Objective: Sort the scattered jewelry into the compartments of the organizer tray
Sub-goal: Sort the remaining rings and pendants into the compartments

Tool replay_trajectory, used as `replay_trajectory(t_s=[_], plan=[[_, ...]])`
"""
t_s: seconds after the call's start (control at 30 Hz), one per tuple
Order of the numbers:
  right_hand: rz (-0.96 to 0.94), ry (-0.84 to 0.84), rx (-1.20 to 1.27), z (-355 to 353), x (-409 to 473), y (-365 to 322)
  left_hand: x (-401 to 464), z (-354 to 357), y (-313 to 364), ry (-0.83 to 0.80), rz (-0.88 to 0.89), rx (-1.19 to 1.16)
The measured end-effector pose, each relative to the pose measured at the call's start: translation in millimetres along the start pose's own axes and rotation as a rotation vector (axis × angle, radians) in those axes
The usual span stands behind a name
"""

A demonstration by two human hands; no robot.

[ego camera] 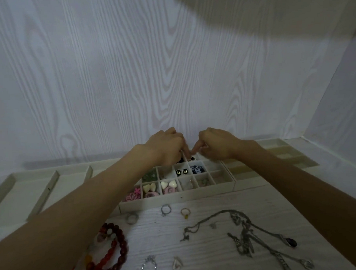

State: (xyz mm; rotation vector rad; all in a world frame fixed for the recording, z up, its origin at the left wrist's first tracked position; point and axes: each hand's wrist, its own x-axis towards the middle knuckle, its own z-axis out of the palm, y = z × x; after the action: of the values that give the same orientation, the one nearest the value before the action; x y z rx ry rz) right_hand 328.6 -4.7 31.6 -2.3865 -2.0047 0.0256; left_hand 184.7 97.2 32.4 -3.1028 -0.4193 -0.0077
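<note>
Two hands work together over the far row of the organizer tray (175,195), which sits toward the bench's far edge. The left hand (166,147) and right hand (216,143) both have curled fingers meeting above a far compartment, apparently pinching a small dark piece (192,158) (too small to name). I cannot tell which grip truly has it. This looks like seating a small item into its cell. Near compartments already hold heart studs (168,184) and butterfly studs (181,171). Next likely comes the rings (166,209) lying just beside the tray's near wall; the tangled necklaces (244,232) will need careful separating.
</note>
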Motion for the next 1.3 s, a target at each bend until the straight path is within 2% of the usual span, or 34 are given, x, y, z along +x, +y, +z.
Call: replay_trajectory(t_s=[0.33, 0.57, 1.03, 1.3], plan=[[0.015, -0.004, -0.031, 5, 3, 1, 11, 1, 4, -0.082, 0.006, 0.145], [0.006, -0.009, -0.006, 5, 4, 2, 14, 1, 1, -0.099, -0.005, 0.152], [0.014, -0.01, -0.011, -2, 1, -1, 11, -1, 6, -0.096, -0.016, 0.051], [0.006, -0.015, -0.007, -8, -4, -2, 13, 1, -4, -0.032, -0.031, -0.052]])
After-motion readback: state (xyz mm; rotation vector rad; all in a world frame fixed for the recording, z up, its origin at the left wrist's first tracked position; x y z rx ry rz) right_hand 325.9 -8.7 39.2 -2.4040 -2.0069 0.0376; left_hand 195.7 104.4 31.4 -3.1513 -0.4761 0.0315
